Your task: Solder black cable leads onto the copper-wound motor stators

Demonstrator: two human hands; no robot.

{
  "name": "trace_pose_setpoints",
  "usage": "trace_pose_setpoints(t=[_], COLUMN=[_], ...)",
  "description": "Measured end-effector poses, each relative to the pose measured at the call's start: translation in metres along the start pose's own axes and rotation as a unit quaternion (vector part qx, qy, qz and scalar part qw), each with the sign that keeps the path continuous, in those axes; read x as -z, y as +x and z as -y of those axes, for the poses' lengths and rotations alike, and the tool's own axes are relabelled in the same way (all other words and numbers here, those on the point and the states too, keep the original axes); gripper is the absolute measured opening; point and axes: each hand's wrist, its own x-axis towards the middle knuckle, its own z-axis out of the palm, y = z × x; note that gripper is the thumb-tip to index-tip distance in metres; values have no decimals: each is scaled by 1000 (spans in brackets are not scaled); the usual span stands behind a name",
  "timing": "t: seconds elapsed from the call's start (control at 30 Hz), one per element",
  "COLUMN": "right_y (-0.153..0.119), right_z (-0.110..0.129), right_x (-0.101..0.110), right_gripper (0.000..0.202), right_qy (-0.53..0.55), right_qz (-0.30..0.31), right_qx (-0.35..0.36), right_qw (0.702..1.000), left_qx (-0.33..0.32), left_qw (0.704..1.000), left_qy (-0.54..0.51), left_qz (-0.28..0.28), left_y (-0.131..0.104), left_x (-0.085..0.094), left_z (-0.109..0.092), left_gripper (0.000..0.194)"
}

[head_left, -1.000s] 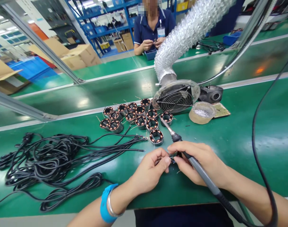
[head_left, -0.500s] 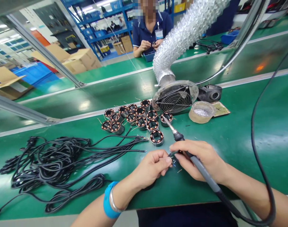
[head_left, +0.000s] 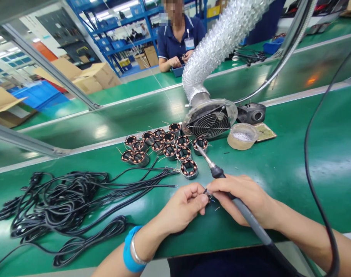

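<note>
My right hand (head_left: 246, 200) grips a soldering iron (head_left: 247, 215), its metal tip pointing up and away, in line with a copper-wound stator (head_left: 200, 145); whether they touch I cannot tell. Thumb and fingers of that hand also reach to the thin wires at a black cable end (head_left: 205, 191). My left hand (head_left: 187, 206) pinches this cable, and its fingertips hide part of it. Just beyond my hands stand several more stators (head_left: 189, 168) in a cluster, with loose wire ends sticking out. A thin strand hangs down across them.
A tangle of black cables (head_left: 62, 204) covers the left of the green bench. Behind the stators is a fume extractor (head_left: 211, 122) with a silver duct (head_left: 216, 46). A round tub (head_left: 241, 137) and an iron holder (head_left: 252, 112) stand right. A co-worker (head_left: 179, 42) sits opposite.
The view has shifted slightly. My right fingertips have come closer to my left ones at the cable end. Both hands keep their holds.
</note>
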Motion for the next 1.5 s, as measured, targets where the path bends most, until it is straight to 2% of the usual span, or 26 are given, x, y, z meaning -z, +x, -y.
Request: trace_pose_setpoints(t=[0.2, 0.3, 0.4, 0.6, 0.77, 0.93, 1.1, 1.23, 1.33, 1.4, 1.5], right_y=[2, -2, -3, -4, -7, -10, -10, -11, -17, -24, -38], right_z=[5, 2, 1, 2, -1, -3, 1, 5, 7, 8, 8], right_x=[-3, -7, -6, -4, -15, -20, -11, 10, 24, 29, 27], right_gripper=[35, 37, 34, 39, 27, 34, 40, 41, 46, 41, 22], right_qy=[39, 24, 15, 64, -19, -80, -38, -6, 17, 32, 89], right_qz=[21, 28, 8, 43, -59, -50, -56, -70, -89, -114, -174], right_qx=[-39, -25, -17, -140, -111, -37, -84, -102, -148, -163, -184], right_qw=[998, 999, 1000, 987, 992, 995, 994, 992, 985, 980, 963], left_qx=[27, 69, 82, 60, 45, 41, 33, 25, 16, 8, 0], left_qw=[998, 990, 983, 980, 978, 977, 977, 979, 981, 981, 982], left_qy=[-51, -122, -164, -183, -178, -151, -136, -109, -78, -55, -24], left_qz=[7, 12, -11, -55, -100, -145, -160, -168, -178, -184, -186], left_y=[1, 3, 4, 2, 5, 8, 9, 9, 9, 11, 12], left_x=[-1, -4, -7, -12, -19, -26, -27, -27, -25, -24, -23], left_z=[1, 1, 0, 0, 0, -3, -3, -1, 2, 4, 5], left_gripper=[46, 43, 39, 42, 45, 46, 44, 41, 38, 35, 33])
